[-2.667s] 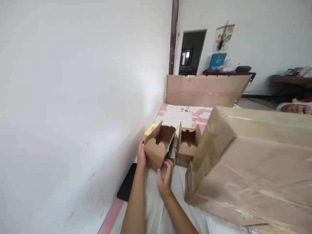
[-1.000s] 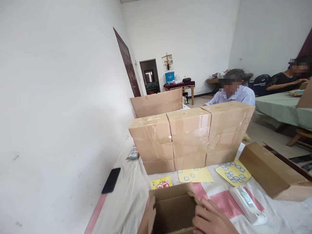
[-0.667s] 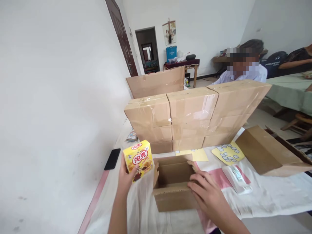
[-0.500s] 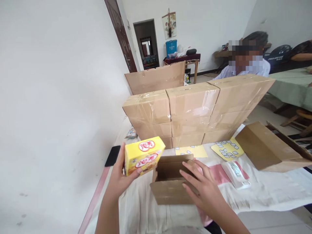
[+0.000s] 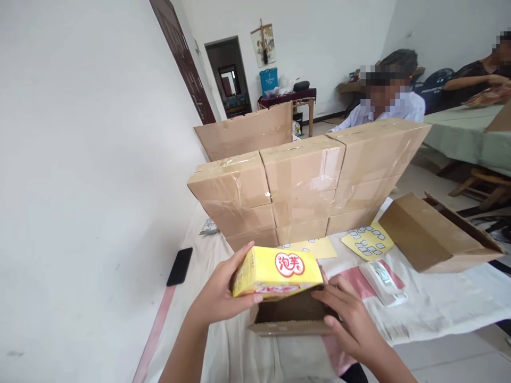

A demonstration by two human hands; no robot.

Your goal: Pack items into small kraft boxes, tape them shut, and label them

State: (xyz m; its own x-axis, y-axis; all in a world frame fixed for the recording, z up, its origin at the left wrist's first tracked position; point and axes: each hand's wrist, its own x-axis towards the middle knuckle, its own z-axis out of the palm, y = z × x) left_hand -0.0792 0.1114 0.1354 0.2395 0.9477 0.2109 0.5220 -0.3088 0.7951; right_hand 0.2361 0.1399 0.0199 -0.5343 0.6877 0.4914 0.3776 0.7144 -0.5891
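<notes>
My left hand [image 5: 219,295] is wrapped round the left end of a yellow snack box [image 5: 247,272] with red lettering in white ovals. I hold this box tilted, above the back part of a small open cardboard box [image 5: 291,329] on the table. The dark inside of the cardboard box shows below it; the yellow box hides its back edge. My right hand [image 5: 353,319] is at the right side of the cardboard box, fingers bent over that edge and thumb nearer me. A white label-like device [image 5: 383,283] lies to the right of this hand.
Taped cartons [image 5: 303,175] stand stacked behind. A larger open carton [image 5: 439,234] lies at right, near yellow sheets with printed shapes [image 5: 367,240]. A black phone [image 5: 179,266] lies by the left wall. Two people sit beyond, one behind the stack, one at a green-covered table [image 5: 455,135].
My left hand has brought the yellow box rightward, over the cardboard box, and turned it. My right hand's spread fingers have closed in on the cardboard box's right edge.
</notes>
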